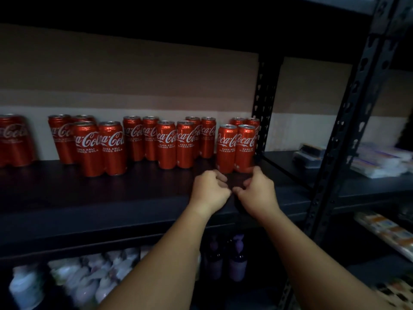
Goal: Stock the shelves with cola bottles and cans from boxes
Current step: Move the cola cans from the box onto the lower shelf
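Observation:
Several red cola cans stand in small groups along the back of a dark shelf (111, 198). The rightmost group of cans (236, 146) stands close to the black upright post (263, 104). My left hand (209, 190) and my right hand (257, 191) hover side by side just in front of that group, low over the shelf board. On both hands the fingers are curled in, and nothing shows in either. My right hand's top knuckle lies at the foot of the right-hand can. Another group of cans (100, 148) stands further forward on the left.
A slanted black front post (348, 130) divides this bay from the right bay, where flat wrapped packs (380, 159) lie. Below are white packets (67, 278) and purple-capped bottles (237, 260). More wrapped packs (384, 229) sit on the lower right shelf.

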`<act>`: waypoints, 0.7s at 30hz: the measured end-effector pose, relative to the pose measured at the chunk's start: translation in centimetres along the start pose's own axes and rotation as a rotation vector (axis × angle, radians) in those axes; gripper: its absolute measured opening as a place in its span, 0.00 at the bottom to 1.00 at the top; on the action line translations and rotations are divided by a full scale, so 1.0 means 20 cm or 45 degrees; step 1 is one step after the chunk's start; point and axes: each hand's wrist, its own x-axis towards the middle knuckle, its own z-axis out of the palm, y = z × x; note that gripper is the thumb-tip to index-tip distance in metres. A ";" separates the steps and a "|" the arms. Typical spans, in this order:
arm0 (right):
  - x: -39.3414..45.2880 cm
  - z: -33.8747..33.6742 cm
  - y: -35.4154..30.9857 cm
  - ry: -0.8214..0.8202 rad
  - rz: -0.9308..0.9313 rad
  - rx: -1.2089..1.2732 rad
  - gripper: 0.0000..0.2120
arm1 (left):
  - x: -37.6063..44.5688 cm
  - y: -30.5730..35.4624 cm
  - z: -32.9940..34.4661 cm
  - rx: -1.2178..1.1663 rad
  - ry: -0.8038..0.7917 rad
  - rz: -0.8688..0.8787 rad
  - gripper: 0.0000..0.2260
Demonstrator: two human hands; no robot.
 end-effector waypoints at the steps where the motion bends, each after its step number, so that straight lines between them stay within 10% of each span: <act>1: -0.08 -0.01 -0.01 0.003 -0.024 0.044 0.22 | -0.07 0.01 -0.02 -0.016 0.005 0.035 0.08; 9: -0.67 0.04 0.05 -0.022 -0.052 0.265 0.15 | -0.78 -0.19 0.02 -0.098 0.351 0.229 0.10; 21: -1.55 0.57 0.81 -0.562 0.439 -0.105 0.11 | -1.62 -1.15 0.44 0.023 -0.342 -0.553 0.11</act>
